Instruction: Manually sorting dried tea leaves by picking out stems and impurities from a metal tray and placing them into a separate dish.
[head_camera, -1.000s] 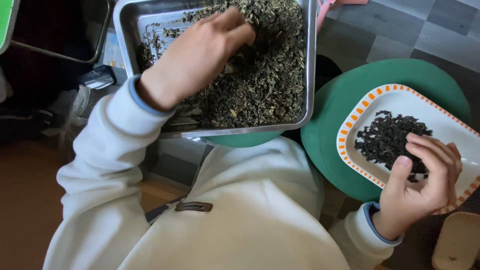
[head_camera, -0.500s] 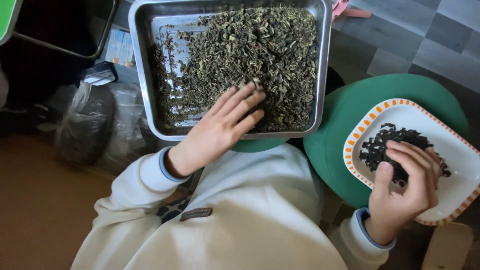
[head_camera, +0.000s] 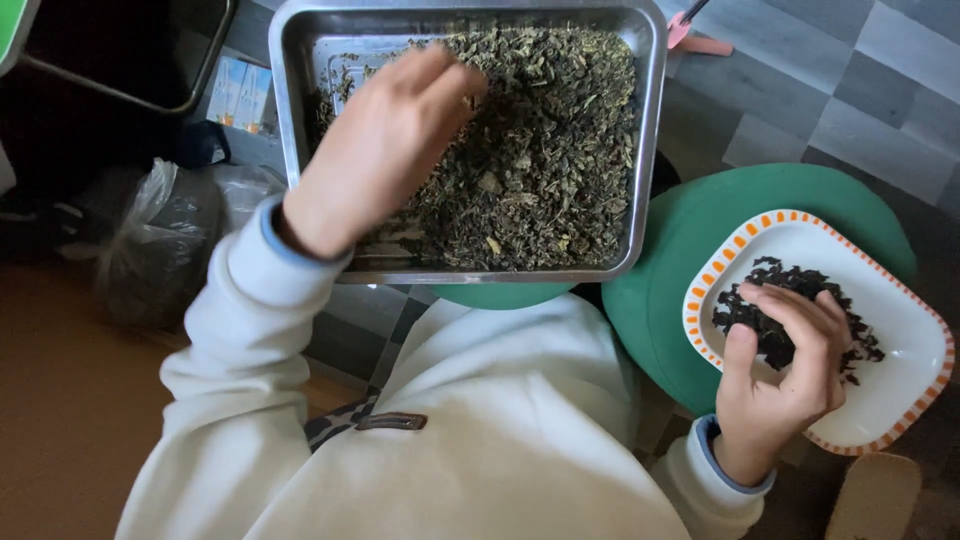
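Note:
A steel tray holds a heap of dried green-brown leaves. My left hand reaches into the tray's left part, fingers bunched and blurred over the leaves, with the fingertips hidden. To the right, a white plate with an orange-dashed rim rests on a round green stool. It carries a small pile of darker leaves. My right hand hovers over that pile, fingers curved and thumb apart, touching the dark leaves.
A second green stool shows under the tray's near edge. Clear plastic bags lie on the floor at left below a dark metal-framed seat. A pink tool lies on the grey tiles. A wooden piece sits bottom right.
My left hand went from lying flat at the tray's near edge to reaching farther up and left into the leaves. My right hand stayed over the plate, fingers curling slightly.

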